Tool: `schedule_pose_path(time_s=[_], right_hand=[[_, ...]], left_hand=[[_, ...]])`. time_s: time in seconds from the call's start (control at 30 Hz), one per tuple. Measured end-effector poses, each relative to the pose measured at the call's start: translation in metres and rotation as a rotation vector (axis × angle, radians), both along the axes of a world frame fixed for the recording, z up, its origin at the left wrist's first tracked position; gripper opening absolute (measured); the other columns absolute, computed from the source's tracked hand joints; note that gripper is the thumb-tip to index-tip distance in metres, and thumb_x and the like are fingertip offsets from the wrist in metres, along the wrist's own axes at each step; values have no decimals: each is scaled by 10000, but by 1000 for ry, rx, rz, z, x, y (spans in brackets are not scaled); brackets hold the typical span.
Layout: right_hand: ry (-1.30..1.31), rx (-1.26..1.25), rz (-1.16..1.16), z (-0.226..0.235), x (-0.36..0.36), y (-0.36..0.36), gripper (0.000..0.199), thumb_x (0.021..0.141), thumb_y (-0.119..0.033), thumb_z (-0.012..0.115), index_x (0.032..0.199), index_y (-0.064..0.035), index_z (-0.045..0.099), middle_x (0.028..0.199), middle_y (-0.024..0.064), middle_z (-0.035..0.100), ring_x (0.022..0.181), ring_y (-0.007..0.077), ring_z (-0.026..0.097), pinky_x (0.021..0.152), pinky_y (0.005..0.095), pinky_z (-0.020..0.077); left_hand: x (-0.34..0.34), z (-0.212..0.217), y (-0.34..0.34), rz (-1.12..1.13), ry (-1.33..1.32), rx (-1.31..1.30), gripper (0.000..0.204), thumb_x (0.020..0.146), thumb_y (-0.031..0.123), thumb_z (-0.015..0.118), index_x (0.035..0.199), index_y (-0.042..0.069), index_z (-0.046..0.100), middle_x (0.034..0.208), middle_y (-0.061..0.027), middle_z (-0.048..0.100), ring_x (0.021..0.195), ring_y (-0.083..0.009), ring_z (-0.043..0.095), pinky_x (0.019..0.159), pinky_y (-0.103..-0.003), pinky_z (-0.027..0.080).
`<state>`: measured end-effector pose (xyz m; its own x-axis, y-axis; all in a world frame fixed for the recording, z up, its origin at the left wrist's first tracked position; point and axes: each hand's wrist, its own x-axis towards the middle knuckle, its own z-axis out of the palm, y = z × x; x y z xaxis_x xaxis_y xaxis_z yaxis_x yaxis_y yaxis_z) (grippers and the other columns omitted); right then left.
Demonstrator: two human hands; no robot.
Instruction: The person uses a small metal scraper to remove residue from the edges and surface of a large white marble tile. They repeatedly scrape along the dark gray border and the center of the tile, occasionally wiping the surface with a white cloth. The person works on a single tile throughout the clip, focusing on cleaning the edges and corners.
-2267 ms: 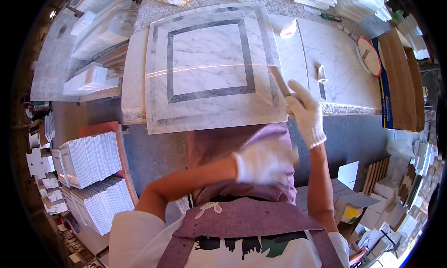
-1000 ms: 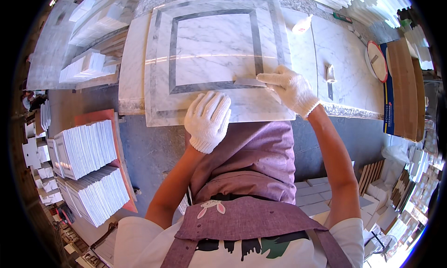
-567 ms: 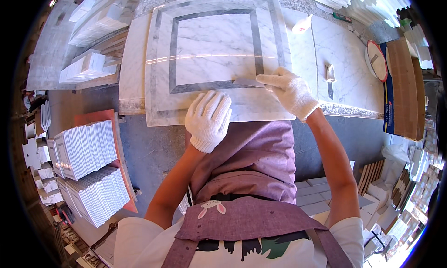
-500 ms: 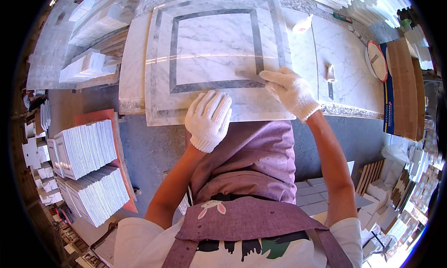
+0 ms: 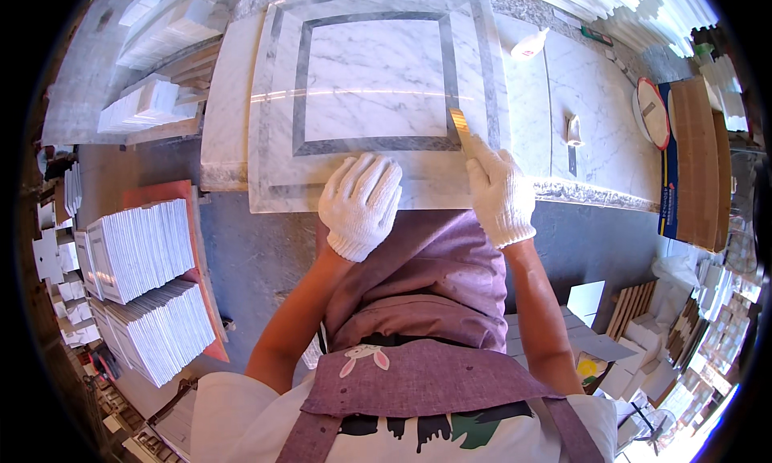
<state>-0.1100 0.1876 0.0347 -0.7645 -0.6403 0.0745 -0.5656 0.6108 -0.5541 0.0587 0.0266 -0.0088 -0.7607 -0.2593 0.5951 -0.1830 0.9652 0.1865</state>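
A square white marble tile panel (image 5: 378, 77) with grey veins and two grey inlaid frames lies in front of me. My left hand (image 5: 360, 202), in a white knitted glove, rests on its near edge with the fingers stretched out flat. In my gloved right hand (image 5: 500, 191) is a thin flat scraper blade (image 5: 458, 120). It reflects yellow light and stands over the near right corner of the inner grey frame. The glove hides the blade's other end, and contact with the stone cannot be made out.
Right of the panel, a white plastic bottle (image 5: 528, 44) lies near a second scraper (image 5: 572, 141). Farther right are a round tub (image 5: 650, 113) and a cardboard box (image 5: 696, 165). Stacked tiles (image 5: 145, 250) stand low at the left.
My right hand has drawn nearer and turned, tilting the scraper from nearly level to pointing away from me. My left hand stays on the panel's edge.
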Motion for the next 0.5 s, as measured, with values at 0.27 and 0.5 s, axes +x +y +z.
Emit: schedule_pose_path(time_s=[0.27,0.5], right_hand=[[-18,22,-27,0,-1,-5,371,944,-187,640,1310,-147,685,892,165,644,781,370,651,702,474,532],[-6,3,-20,-4,5,-4,373,938,-183,646,1306,-145,689,892,180,632,788,376,649,698,474,530]], left_hand=[[0,1,0,12,3,-2,291,877,210,702,1160,150,734,1224,-35,689,1170,-260,643,1012,-447,514],[-3,7,0,9,15,-5,258,849,196,720,1093,118,747,1136,-52,712,1108,-259,665,981,-453,535]])
